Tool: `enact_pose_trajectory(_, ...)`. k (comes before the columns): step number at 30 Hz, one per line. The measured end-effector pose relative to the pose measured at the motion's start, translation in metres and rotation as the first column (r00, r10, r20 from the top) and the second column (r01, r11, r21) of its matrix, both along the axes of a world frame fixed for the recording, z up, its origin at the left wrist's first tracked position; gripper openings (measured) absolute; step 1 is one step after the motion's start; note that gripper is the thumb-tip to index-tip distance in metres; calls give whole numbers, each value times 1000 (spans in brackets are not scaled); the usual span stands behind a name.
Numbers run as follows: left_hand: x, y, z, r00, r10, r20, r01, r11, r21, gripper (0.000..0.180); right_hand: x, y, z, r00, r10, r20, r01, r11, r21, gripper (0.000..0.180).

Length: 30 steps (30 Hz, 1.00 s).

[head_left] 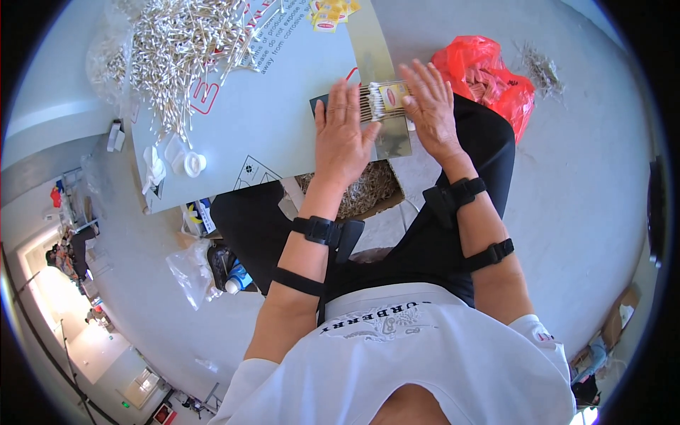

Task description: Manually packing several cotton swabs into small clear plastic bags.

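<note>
Between my hands, near the right edge of the table, lies a flat row of cotton swabs [365, 103] with white tips and brownish sticks. A yellow label card [392, 96] with a red oval rests at its right part. My left hand [343, 138] is flat with fingers stretched out, over the left end of the row and a dark strip beneath it. At the other end, my right hand [433, 117] has its fingers extended, with the thumb side by the card. Whether the palms press on the swabs I cannot tell.
A big heap of loose cotton swabs [188, 46] covers the table's far left. More yellow cards [331, 13] lie at the far edge. A small white round container [194, 164] stands front left. Below are a box of swabs [368, 191] and a red plastic bag [476, 60].
</note>
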<state>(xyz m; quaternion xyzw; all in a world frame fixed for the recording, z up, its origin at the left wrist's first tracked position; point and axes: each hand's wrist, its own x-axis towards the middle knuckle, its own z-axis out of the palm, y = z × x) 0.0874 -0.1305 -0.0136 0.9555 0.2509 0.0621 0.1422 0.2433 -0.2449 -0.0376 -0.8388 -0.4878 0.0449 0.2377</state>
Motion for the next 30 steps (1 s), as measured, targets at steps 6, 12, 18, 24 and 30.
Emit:
enact_pose_trajectory(6, 20, 7, -6, 694, 448, 564, -56, 814, -578, 56, 21, 14, -9, 601, -55, -797, 507, 798, 327, 40)
enact_pose_trajectory(12, 30, 4, -5, 600, 547, 583, 80, 685, -725, 57, 18, 21, -29, 533, 8, -846, 419, 866, 272, 37)
enact_pose_trajectory(18, 30, 5, -7, 517, 627, 583, 228, 556, -800, 62, 16, 23, -32, 341, 64, -938, 519, 819, 244, 38)
enact_pose_trajectory(24, 28, 6, -9, 411, 697, 588, 373, 460, -806, 66, 13, 23, -20, 279, 51, -959, 559, 803, 206, 39)
enact_pose_trajectory(30, 30, 4, -12, 440, 678, 589, 326, 491, -808, 67, 17, 19, -21, 406, 16, -914, 519, 819, 246, 38)
